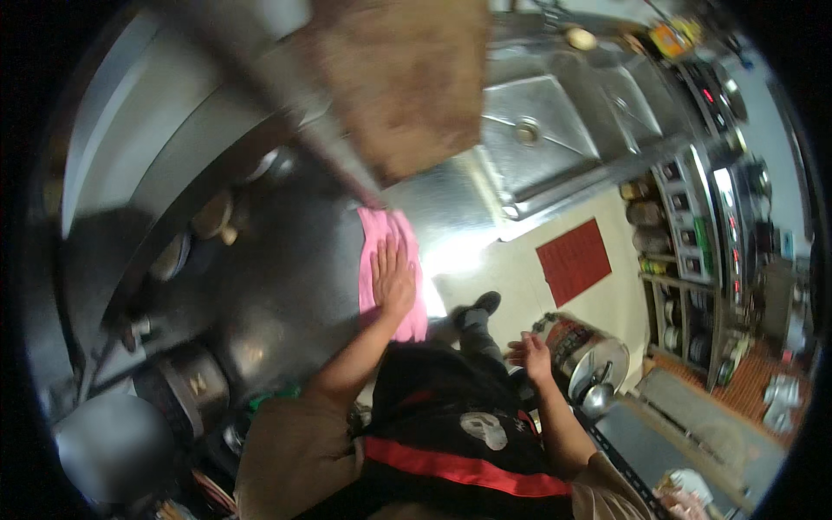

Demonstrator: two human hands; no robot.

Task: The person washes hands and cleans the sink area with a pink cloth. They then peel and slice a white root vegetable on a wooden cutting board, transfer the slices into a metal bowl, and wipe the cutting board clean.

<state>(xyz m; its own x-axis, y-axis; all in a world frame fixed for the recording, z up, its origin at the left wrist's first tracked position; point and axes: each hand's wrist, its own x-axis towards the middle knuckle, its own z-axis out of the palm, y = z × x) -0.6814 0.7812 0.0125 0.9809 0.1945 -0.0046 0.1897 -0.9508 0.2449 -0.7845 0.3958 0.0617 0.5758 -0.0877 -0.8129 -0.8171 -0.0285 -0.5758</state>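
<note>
My left hand lies flat, palm down, on a pink cloth, its fingers straight and only slightly apart. The cloth is spread lengthwise along the front part of a stainless steel counter. My right hand hangs over the floor side, away from the counter, with nothing in it and its fingers apart. Close beside that hand stands a large metal can with a ladle at its lighter round end.
Beyond the cloth lies a large brown cutting board, blurred. A steel sink is set in at the back right. Bowls stand under a ledge at left. A red sheet with writing and shelves are on the right.
</note>
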